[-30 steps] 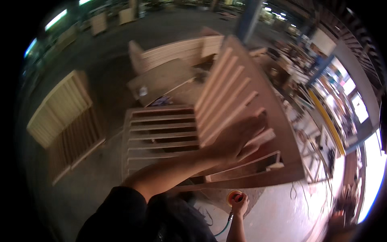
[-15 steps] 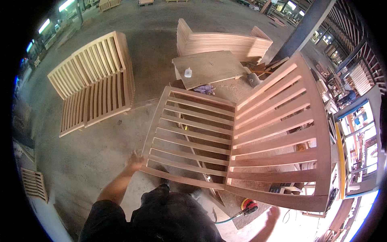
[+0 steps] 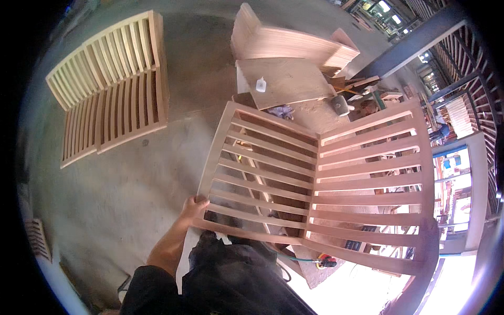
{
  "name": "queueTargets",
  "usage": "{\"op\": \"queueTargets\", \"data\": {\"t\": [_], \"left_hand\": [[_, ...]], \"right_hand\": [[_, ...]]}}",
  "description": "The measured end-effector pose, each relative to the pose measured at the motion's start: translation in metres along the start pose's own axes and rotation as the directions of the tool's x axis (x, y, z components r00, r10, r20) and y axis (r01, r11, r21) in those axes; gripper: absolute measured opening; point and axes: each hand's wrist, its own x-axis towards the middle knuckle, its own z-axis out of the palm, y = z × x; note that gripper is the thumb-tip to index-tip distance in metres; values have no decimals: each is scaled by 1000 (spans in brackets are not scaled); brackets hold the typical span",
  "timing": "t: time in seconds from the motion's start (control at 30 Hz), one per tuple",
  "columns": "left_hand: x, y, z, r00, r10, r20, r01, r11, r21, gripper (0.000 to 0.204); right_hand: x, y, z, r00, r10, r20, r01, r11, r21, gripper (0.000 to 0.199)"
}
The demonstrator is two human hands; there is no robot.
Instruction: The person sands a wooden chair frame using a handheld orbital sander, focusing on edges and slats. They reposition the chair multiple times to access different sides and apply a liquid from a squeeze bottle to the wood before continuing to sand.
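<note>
While left grip [image 3: 195, 207] clasps edge of slatted frame [image 3: 362, 199], floor [image 3: 184, 136] parts it from bench [image 3: 107, 86]; right grip [image 3: 430, 233] unclear.

A pale brown, slatted wooden seat frame [image 3: 314, 184] spreads across the middle and right of the view, unpainted and bare. Its two panels meet at an angle along a shared rail, each filled with parallel, spaced slats [image 3: 367, 199] inside thicker outer rails [image 3: 216, 149]. The left hand [image 3: 194, 207] grips its near left corner; its far right edge curves.
</note>
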Motion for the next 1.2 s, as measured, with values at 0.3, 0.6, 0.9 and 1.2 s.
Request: {"op": "queueTargets", "data": {"t": [0.3, 0.6, 0.9, 1.2], "left_hand": [[-17, 25, -12, 967, -125, 221, 185, 944, -274, 38], [-12, 22, -24, 909, -185, 372, 315, 890, -328, 38], [37, 77, 9, 978, -174, 115, 199, 944, -263, 27], [18, 129, 31, 975, -154, -163, 191, 949, 249, 38]], "right_hand": [[53, -78, 85, 984, -100, 150, 124, 979, -159, 49], [76, -86, 121, 974, -95, 205, 140, 966, -217, 49], [87, -87, 132, 963, -115, 244, 168, 964, -208, 49], [101, -89, 137, 953, -140, 269, 179, 975, -129, 50]]}}
